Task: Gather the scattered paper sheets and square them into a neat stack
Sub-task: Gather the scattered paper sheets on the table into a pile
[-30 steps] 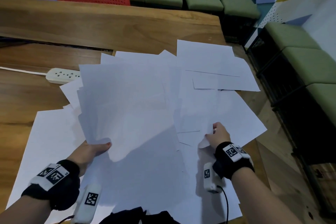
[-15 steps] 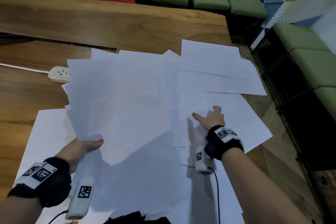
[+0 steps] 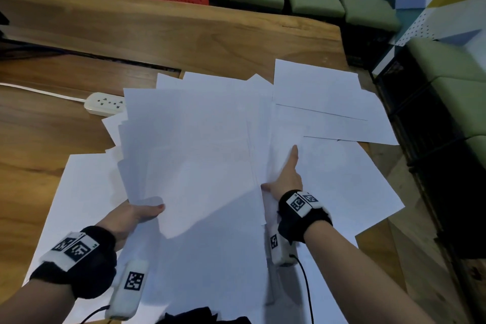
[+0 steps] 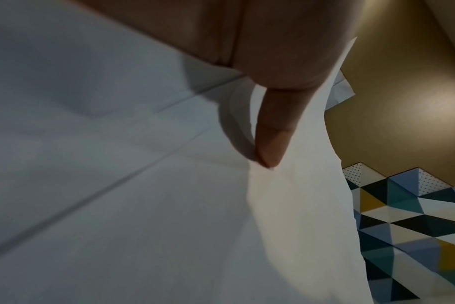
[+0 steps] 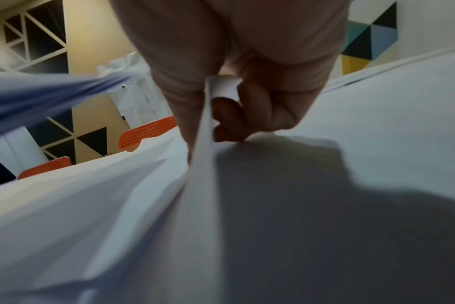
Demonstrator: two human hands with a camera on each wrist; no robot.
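Left hand (image 3: 131, 214) pinches the fanned bundle (image 3: 189, 144); right hand (image 3: 285, 179), just right of it and nearer, pinches a loose sheet (image 3: 342, 173)

Bare wooden table (image 3: 184, 42) lies open beyond the fanned sheets (image 3: 189, 144) I hold, so my hands can pass there. Left of the fan, a power strip (image 3: 105, 103) and its cord sit on the wood, its end tucked under the fan's edge. Right of the fan, loose sheets (image 3: 328, 102) cover the tabletop to its edge.
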